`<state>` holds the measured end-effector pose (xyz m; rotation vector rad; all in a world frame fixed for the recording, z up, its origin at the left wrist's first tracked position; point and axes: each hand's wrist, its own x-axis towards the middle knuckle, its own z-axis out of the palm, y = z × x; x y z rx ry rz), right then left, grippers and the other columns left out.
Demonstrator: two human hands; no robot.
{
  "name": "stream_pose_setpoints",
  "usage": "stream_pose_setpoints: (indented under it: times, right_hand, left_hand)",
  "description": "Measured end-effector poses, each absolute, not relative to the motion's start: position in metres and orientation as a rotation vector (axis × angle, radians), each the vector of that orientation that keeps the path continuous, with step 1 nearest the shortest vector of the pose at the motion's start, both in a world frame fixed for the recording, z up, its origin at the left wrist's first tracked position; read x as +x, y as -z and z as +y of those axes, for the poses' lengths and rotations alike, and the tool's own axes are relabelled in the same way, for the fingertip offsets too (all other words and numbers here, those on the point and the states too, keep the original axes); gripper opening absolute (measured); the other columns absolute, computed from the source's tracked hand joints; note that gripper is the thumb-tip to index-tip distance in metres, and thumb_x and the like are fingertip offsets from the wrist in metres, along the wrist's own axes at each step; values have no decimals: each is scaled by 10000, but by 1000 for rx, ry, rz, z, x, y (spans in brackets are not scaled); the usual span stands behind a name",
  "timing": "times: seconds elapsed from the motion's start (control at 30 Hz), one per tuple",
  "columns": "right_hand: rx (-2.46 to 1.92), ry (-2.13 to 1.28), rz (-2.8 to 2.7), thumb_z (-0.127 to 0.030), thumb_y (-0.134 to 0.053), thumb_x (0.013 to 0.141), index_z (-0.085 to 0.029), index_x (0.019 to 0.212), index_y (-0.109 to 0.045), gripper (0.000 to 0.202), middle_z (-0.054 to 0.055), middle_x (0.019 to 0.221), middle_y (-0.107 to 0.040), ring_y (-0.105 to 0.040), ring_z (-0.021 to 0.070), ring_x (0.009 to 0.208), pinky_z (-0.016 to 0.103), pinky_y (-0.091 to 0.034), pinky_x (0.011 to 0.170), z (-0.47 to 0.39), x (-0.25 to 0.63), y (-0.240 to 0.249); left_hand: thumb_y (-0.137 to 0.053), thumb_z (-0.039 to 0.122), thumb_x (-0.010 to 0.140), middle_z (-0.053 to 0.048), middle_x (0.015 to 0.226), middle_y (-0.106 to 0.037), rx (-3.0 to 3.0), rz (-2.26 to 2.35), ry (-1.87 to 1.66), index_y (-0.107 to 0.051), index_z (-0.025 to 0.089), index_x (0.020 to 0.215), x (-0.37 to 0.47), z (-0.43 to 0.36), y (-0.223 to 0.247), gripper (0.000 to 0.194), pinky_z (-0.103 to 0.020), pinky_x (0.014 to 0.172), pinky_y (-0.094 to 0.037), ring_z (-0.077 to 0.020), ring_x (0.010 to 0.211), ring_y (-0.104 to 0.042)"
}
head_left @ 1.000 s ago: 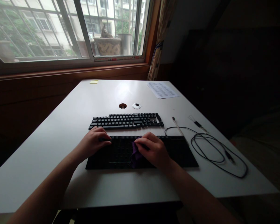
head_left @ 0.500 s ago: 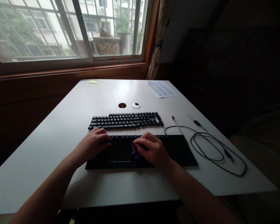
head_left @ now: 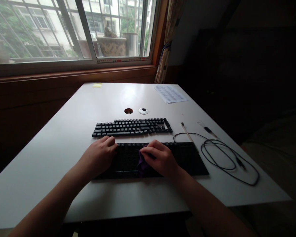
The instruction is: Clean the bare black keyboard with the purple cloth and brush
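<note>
A black keyboard base point(head_left: 189, 161) lies across the near part of the table, with a row of keys along its far edge. Over its left end, my left hand point(head_left: 98, 154) is closed, the fingertips bunched at the far left edge; whatever they hold is hidden. My right hand point(head_left: 161, 158) pinches a crumpled purple cloth point(head_left: 141, 166), which hangs down onto the middle of the base. Just beyond the base, black keycaps point(head_left: 130, 126) are set out in keyboard-like rows on the tabletop.
A small brush point(head_left: 186, 131) leans on the base's far right edge. Right of it lie a wire keycap puller point(head_left: 207, 129) and a looped black cable point(head_left: 219, 166). Farther back on the white table point(head_left: 64, 125) are a cable hole point(head_left: 128, 111), its round cover point(head_left: 143, 111), printed sheets point(head_left: 171, 94) and a yellow note point(head_left: 97, 85).
My left hand has rolled over and its fingers have drawn together at the base's far left edge. My right hand keeps the purple cloth in nearly the same spot.
</note>
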<state>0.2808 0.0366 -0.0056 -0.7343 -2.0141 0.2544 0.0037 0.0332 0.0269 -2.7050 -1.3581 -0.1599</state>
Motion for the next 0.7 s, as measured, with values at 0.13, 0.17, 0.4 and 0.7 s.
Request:
stream_pose_setpoints:
  times: [0.13,0.17,0.4,0.7]
  right_hand:
    - [-734,-254,-2015,-165,-666,941,-226,992,-741,109,24,849,-653,-654,135,766,255,-574,702,36,281,6]
    - [-737,-258,-2017,-167,-666,941,-225,995,-742,109,26,851,-653,-655,137,771,258,-575,706,36,281,6]
    - [-754,-277,-2027,-169,-666,940,-222,1000,-743,111,32,864,-654,-657,144,787,270,-583,727,36,281,8]
    - [-730,-277,-2033,-160,-668,936,-227,1001,-738,116,29,863,-650,-656,143,783,268,-580,720,37,281,9]
  left_hand:
    - [-589,54,899,-118,978,-647,-2693,-1349,16,-743,139,964,12,34,-37,188,-404,770,-551,-278,885,-604]
    - [-588,35,881,-117,971,-648,-2698,-1351,-13,-745,138,958,13,34,-39,204,-402,766,-553,-277,880,-607]
    - [-587,4,835,-110,951,-666,-2737,-1427,-89,-742,138,946,20,38,-43,233,-396,768,-564,-280,889,-648]
    - [-660,137,932,-87,981,-668,-2806,-1536,273,-730,162,1031,-3,33,-26,123,-365,768,-557,-233,837,-666]
